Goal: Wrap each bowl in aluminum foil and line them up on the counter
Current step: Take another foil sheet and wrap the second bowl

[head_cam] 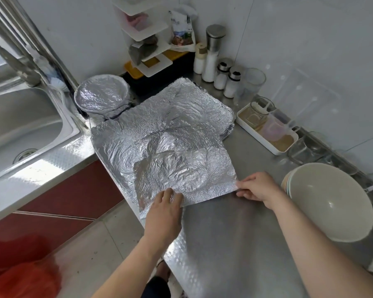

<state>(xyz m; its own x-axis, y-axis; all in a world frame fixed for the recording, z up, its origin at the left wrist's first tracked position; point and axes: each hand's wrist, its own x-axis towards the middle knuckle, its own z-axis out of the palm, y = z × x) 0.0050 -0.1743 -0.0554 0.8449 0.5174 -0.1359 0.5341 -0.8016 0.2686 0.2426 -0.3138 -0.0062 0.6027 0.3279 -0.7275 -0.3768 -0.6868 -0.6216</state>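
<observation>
The left hand curls its fingers onto the near edge of the top foil sheet and grips it; the right hand pinches that sheet's near right corner between thumb and fingers. The sheet lies crumpled at the middle of the steel counter, on top of a wider foil pile that spreads toward twelve o'clock.

At ten o'clock from the hands a foil-wrapped bowl stands touching the pile's far left corner, just beside the sink; at three o'clock a stack of bowls, unwrapped, sits near the right wrist. A white tray of glasses lies at two o'clock against the wall; shakers stand in a row at one o'clock behind the pile.

The pile and the top sheet's near left corner overhang the counter's left edge at eight o'clock; bare steel lies open at six o'clock, between the forearms.
</observation>
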